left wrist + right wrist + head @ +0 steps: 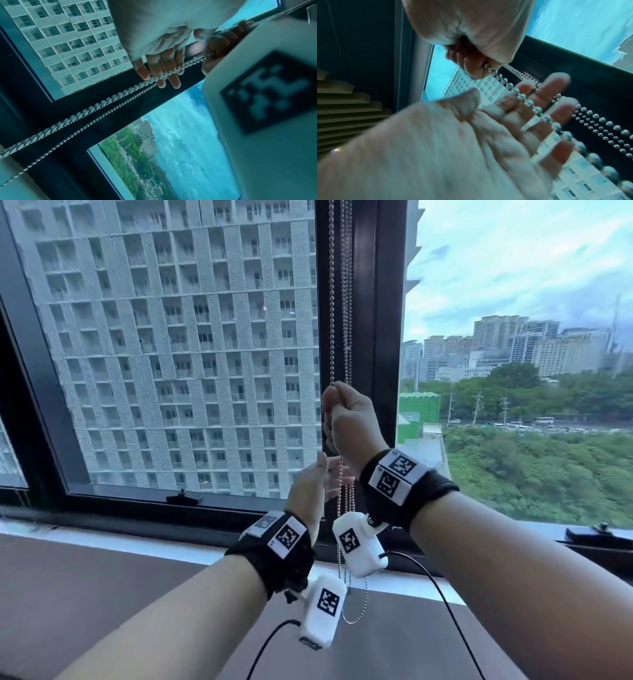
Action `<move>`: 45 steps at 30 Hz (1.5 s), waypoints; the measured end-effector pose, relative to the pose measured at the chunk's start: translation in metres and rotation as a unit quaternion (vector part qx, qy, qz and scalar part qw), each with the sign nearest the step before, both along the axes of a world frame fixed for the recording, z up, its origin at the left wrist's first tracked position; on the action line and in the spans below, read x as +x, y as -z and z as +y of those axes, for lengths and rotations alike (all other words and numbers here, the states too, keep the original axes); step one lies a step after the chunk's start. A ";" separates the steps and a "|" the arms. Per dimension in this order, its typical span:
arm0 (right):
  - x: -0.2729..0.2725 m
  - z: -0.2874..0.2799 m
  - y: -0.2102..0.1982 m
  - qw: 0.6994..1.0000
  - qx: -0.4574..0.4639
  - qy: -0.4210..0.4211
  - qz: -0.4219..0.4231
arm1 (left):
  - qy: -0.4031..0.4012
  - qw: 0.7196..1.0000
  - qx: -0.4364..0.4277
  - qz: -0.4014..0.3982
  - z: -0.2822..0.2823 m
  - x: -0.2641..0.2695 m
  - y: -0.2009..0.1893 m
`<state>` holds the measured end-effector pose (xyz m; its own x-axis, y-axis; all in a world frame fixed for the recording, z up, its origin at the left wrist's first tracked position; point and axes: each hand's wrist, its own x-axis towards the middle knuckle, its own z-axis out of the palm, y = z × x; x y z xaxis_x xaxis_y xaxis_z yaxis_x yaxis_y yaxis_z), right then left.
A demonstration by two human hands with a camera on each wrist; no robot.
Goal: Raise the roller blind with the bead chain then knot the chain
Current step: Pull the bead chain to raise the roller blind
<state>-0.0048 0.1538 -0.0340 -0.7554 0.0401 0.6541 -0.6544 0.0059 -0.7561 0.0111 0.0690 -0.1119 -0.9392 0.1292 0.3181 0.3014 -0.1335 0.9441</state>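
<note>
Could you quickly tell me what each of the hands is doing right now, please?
Left hand: open, fingers straight beside the bead chain, gripping nothing.
Right hand: closed in a fist round the bead chain.

A large window (171,337) in a dark frame (380,337) looked out on a pale high-rise (191,302), trees (548,467) and cloudy sky (513,258). Daylight fell on a white sill (164,546) above a brown surface (85,594).

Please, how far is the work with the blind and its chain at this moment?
Looks done: no blind covers the window glass. In hand: the right hand grips the bead chain, and the open left hand reaches beside it lower down. Left: the knot; the chain's bottom loop hangs free.
</note>
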 end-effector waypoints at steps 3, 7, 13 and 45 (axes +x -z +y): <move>-0.002 0.003 0.005 1.000 -0.004 0.005 -0.008 | -0.011 1.000 -0.022 0.020 -0.001 -0.002 -0.019; -0.001 0.011 0.020 0.999 -0.016 -0.010 -0.026 | -0.008 0.999 -0.007 0.047 0.002 0.004 -0.053; -0.010 0.012 0.044 0.999 -0.029 0.006 -0.021 | 0.011 0.996 0.050 0.072 0.012 0.006 -0.089; 0.003 0.031 0.024 0.999 0.020 0.038 -0.005 | -0.003 0.998 0.048 0.036 0.017 -0.017 -0.026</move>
